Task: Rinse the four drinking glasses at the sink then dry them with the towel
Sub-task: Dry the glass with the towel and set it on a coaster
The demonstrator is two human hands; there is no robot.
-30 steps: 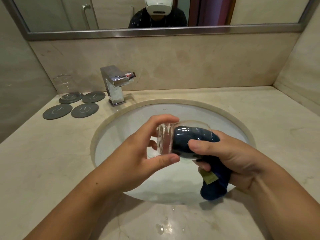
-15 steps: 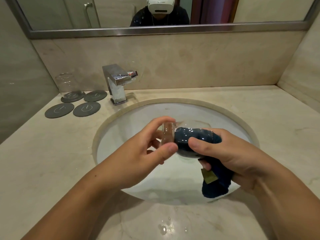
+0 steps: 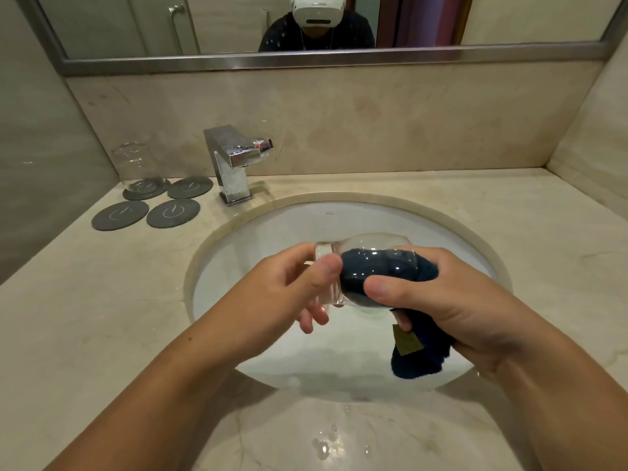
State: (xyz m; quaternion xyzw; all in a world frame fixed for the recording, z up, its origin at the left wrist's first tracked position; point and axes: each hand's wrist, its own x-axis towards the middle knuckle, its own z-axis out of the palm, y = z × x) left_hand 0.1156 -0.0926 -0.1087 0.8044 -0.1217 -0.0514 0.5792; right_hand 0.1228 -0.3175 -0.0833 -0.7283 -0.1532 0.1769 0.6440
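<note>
1. While the left hand (image 3: 289,290) pinches the thick base of the glass (image 3: 370,243) between thumb and fingers, the right hand (image 3: 441,307) grips the blue towel (image 3: 424,358) stuffed into its mouth, thumb on the wall.
2. Glass lies sideways over the sink (image 3: 217,239). Thin-walled, fragile, slick when wet; base is the safest hold.
3. Second glass (image 3: 134,161) on a coaster (image 3: 159,192), back-left of tabletop (image 3: 102,300); faint, orientation unclear.

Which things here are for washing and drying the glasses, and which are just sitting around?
For the job: held glass, blue towel, sink, tap, second glass on a coaster.
Just sitting: three bare coasters, mirror.
</note>
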